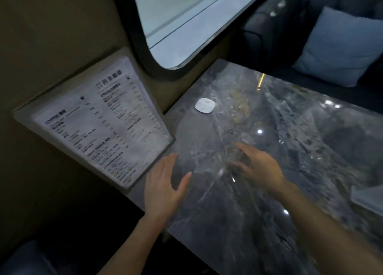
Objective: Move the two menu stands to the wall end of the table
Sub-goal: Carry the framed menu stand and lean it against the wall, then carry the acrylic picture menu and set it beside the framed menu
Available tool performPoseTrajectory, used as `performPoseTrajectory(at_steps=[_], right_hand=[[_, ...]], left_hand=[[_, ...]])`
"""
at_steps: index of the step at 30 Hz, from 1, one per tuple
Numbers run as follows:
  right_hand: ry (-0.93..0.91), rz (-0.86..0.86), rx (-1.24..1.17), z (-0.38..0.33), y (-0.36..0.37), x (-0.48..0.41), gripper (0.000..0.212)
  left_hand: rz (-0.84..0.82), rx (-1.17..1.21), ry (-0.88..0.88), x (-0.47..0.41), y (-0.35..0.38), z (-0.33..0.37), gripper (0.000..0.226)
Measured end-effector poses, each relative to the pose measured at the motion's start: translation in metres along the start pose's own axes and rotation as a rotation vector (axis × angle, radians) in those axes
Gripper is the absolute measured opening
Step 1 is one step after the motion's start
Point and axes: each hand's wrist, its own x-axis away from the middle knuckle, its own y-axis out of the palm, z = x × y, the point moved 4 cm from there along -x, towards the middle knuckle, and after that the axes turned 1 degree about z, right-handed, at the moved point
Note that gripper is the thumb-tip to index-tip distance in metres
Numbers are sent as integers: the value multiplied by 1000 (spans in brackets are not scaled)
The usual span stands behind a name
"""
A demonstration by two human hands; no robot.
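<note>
Marble-patterned and glossy, the dark grey surface [269,171] is streaked with pale veins and dotted with light reflections. One menu stand [99,119], a flat clear sheet over white printed paper, is seen leaning against the matte wall [51,46] at the surface's wall end. A pale corner at the right edge [366,200] is too cropped to be identified. The left hand [163,187] is spread flat and grasping nothing, just beside the stand's lower corner; the right hand [259,167] is loosely curled and released above the surface. A small rounded-square white puck [204,105] is set below the round-cornered window [186,21].
</note>
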Motion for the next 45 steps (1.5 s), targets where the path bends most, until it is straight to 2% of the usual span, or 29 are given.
performPoseTrajectory(at_steps=[11,15,21,27,32,38,45], right_hand=[[274,142,11,92,-83,129,57],[432,266,75,130,-117,191,54],[684,392,52,179,-154,260,51],[871,630,-22,224,-193,304,42],[931,757,-158,252,-209,307,54],[872,814,-352,271,-214,293,54],[854,868,-472,278,-216,282,47]], left_hand=[[-244,165,397,-1,106,145,54],[-331,215,528,9,139,206,59],[-473,250,629,24,183,270,58],[-524,260,644,39,216,317,60],[-521,266,676,39,225,340,49],[-500,276,625,34,232,344,43],[-597,292,571,31,237,357,23]])
